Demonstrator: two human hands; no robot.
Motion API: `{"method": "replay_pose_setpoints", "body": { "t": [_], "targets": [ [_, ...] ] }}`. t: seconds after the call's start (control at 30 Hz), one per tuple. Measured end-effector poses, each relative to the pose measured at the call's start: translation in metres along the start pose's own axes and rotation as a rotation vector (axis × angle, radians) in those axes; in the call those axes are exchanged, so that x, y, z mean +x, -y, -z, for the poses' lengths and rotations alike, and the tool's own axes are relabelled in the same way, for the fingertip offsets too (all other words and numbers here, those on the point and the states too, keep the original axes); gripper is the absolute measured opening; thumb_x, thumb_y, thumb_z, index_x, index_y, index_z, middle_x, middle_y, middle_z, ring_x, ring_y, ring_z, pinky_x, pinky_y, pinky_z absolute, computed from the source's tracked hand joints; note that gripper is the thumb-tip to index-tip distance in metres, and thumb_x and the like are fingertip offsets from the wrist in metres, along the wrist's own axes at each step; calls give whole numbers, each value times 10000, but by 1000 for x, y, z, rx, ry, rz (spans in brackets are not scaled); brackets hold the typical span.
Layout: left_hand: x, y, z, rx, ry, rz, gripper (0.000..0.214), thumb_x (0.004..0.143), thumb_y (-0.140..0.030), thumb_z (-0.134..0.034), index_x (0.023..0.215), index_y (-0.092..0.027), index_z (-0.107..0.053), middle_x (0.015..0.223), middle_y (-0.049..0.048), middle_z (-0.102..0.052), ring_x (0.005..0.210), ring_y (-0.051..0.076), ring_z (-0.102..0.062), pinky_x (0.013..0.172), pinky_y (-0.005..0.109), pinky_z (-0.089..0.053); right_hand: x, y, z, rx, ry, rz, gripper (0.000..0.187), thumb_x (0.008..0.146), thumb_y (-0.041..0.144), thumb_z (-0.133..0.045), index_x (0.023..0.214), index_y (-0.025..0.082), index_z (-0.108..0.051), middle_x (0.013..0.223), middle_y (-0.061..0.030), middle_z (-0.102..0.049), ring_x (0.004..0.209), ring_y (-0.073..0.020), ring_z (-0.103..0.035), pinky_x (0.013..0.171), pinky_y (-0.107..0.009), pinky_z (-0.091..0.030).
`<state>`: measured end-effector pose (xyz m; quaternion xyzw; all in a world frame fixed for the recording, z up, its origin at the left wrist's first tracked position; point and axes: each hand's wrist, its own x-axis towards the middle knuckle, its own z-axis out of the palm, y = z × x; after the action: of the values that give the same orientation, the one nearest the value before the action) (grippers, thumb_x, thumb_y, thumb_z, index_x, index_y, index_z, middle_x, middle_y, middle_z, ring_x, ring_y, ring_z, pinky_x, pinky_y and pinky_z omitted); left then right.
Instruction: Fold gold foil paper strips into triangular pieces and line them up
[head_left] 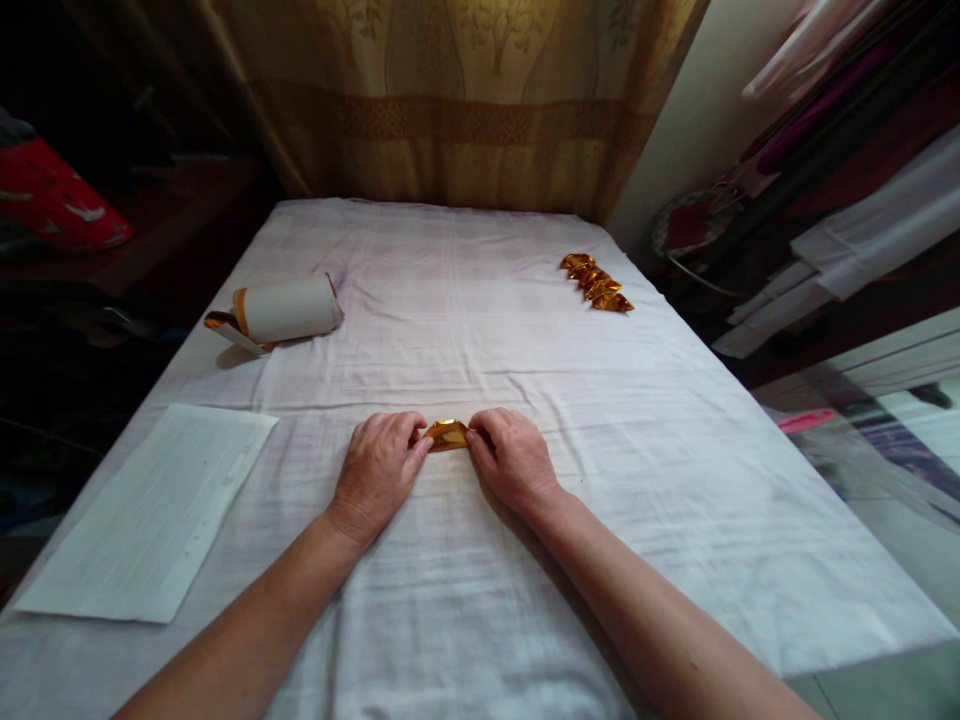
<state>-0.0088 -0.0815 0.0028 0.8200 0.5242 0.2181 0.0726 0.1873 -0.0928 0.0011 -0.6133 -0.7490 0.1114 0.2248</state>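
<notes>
A small piece of folded gold foil paper (448, 435) lies at the middle of the cloth-covered table, its shiny side showing. My left hand (381, 462) pinches its left end between thumb and fingers. On the opposite end, my right hand (514, 455) is closed with the thumb and index finger at the foil's corner. Both hands rest low on the cloth. Farther off to the right, several folded gold foil pieces (596, 283) sit in an overlapping row.
A roll of paper (289, 308) with gold edges lies at the back left of the white tablecloth (450, 620). A printed sheet (150, 515) is at the near left. Behind the table hangs a patterned curtain (480, 100); clothes (885, 220) hang to the right.
</notes>
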Motion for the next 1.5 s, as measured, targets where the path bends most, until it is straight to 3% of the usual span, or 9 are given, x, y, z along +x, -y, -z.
{"method": "replay_pose_setpoints", "body": {
  "t": [0.4,0.5,0.6,0.7,0.87,1.2,1.33,1.43,1.5],
  "targets": [
    [3,1,-2,37,46,13,87,937,-250,-579,968,-247,-661,945,18,-685,917,240,-573,820,379,-408,0,-1,-5,-126,24,-3,206,972,181,-480,954,198,-685,903,-66,-679,848,-208,-603,758,-301,-421],
    [3,1,-3,41,45,15,89,934,-251,-580,959,-241,-664,944,23,-686,920,243,-573,825,384,-411,-4,1,-4,-115,-27,65,279,986,202,-444,1137,181,-678,1113,-102,-698,1013,-230,-608,879,-338,-442],
    [3,1,-3,50,39,7,86,933,-260,-581,942,-233,-661,945,30,-686,930,248,-576,833,388,-415,-9,7,-3,-121,24,228,422,1006,297,-430,1393,169,-539,1441,-103,-553,1351,-262,-441,1118,-432,-317],
    [3,0,-3,60,31,6,87,931,-254,-577,935,-229,-659,944,35,-687,930,248,-580,831,386,-419,-10,11,-4,-134,189,317,536,1016,411,-413,1497,175,-413,1567,-67,-402,1486,-256,-254,1218,-501,-135],
    [4,-2,-2,59,43,23,99,935,-248,-563,919,-229,-659,941,36,-690,921,249,-582,820,386,-417,-9,10,-2,-157,314,257,602,1020,498,-364,1538,192,-337,1606,-58,-312,1510,-252,-202,1228,-538,-84],
    [4,1,0,76,49,26,164,949,-246,-518,958,-237,-682,969,52,-695,940,251,-594,828,396,-449,-20,-6,15,-292,295,22,632,1002,494,-402,1542,173,-336,1620,-74,-268,1510,-310,-186,1203,-566,-151],
    [-1,-5,-1,72,1,-131,302,974,-228,-455,1209,-220,-644,1220,83,-676,1147,254,-572,997,426,-428,-20,-7,15,-298,288,25,621,1003,487,-396,1540,180,-342,1616,-72,-279,1509,-304,-192,1200,-562,-160],
    [-4,-13,-4,98,90,-313,419,1001,-331,-434,1394,-221,-531,1431,68,-577,1394,285,-407,1170,519,-246,-21,-7,14,-288,272,32,618,1005,491,-385,1536,176,-350,1618,-72,-276,1510,-306,-184,1199,-564,-155],
    [-5,-15,-6,132,163,-329,470,1006,-416,-420,1439,-245,-489,1472,46,-544,1443,301,-348,1193,569,-165,-21,-7,14,-282,269,37,623,1005,499,-383,1537,177,-349,1620,-74,-271,1513,-309,-172,1199,-570,-148]
  ]
}}
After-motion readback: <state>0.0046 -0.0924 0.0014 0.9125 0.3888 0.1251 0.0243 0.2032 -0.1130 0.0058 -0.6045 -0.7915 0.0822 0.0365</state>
